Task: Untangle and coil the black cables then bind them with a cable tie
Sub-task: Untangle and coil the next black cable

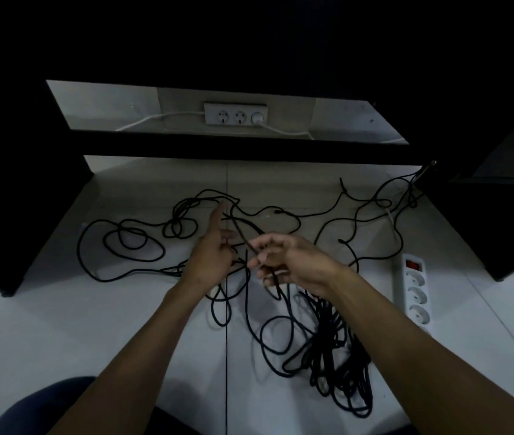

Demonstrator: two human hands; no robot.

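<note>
Long black cables (130,246) lie tangled in loose loops across the white floor, from the far left to the far right. A denser bundle of black cable (331,350) is heaped under my right forearm. My right hand (284,259) pinches a strand of black cable between thumb and fingers, and the strand rises up and to the left from it. My left hand (214,249) is beside it with the index finger stretched forward and the other fingers curled; cable strands pass by its palm, and whether it grips one is hidden. No cable tie is visible.
A white power strip (414,293) with a red switch lies on the floor at the right. A wall socket strip (235,113) with white cords sits at the back. Dark furniture panels stand at left (14,215) and right (500,221). The light is dim.
</note>
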